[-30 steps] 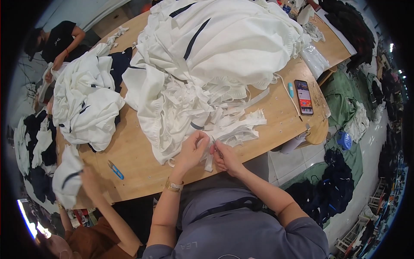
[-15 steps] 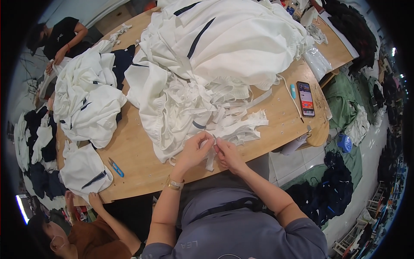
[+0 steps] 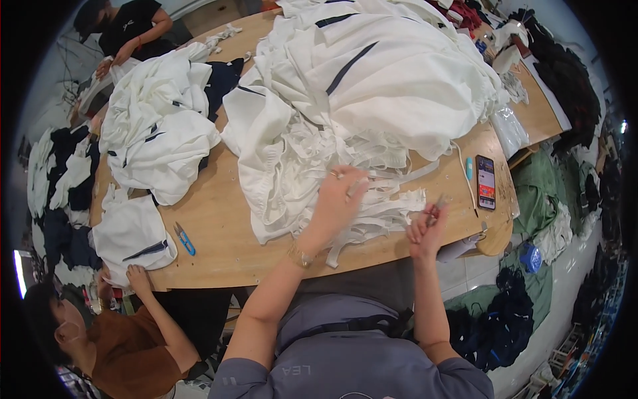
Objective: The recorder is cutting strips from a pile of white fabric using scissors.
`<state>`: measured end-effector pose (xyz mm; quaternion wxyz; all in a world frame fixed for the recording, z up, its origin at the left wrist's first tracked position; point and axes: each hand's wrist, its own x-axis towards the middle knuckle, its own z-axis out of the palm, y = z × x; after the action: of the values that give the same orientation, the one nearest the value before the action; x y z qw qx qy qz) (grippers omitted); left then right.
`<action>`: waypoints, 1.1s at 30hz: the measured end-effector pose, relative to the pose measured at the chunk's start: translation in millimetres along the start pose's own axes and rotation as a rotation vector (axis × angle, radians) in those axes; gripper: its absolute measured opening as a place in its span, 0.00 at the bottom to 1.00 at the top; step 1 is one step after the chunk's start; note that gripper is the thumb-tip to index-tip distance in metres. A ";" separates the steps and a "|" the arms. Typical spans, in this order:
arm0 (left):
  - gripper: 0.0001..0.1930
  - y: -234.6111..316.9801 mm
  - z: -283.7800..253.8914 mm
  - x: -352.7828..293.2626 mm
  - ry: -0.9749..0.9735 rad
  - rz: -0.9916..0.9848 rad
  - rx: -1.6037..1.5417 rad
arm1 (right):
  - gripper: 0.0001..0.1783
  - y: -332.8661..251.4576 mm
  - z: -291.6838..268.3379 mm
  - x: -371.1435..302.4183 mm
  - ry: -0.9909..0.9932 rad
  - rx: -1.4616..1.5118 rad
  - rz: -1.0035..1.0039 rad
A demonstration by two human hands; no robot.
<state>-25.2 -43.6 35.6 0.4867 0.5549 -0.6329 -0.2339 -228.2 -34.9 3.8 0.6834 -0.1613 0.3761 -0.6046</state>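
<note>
My left hand (image 3: 340, 199) is over a heap of white fabric strips (image 3: 392, 206) at the table's front. Its fingers are bent and smeared by motion, so I cannot make out whether they hold anything. To its right, my right hand (image 3: 426, 236) is closed around a small metal tool (image 3: 438, 205) that looks like thread snips, its tip pointing up and away from me. Behind the strips lies a large pile of white garments (image 3: 412, 80) with dark blue stripes and gathered edges.
A smartphone (image 3: 486, 183) and a light-blue capped pen (image 3: 469, 168) lie at the right. Blue-handled thread snips (image 3: 185, 239) rest at the left, near another white garment pile (image 3: 159, 126). One person (image 3: 133, 30) works at the far left, another (image 3: 133, 332) at the near left.
My hands were together over the near edge of the strips. They have parted: the left moved up over the strips, the right moved to the right with the tool. The view has shifted slightly.
</note>
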 end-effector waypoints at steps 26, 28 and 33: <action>0.06 97.3 -187.5 53.7 0.349 0.146 -0.109 | 0.08 -3.4 211.3 31.1 -0.899 -0.605 0.135; 0.08 104.9 -208.1 49.0 0.428 0.261 -0.063 | 0.07 -19.7 211.7 31.6 -0.842 -0.571 0.128; 0.10 130.6 -231.8 18.5 0.449 0.263 0.338 | 0.06 -60.4 207.8 26.7 -0.900 -0.545 0.049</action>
<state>117.5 31.7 248.0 0.5410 0.5791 -0.6060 0.0681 -123.8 -122.0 174.3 0.7244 -0.5681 0.1926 -0.3396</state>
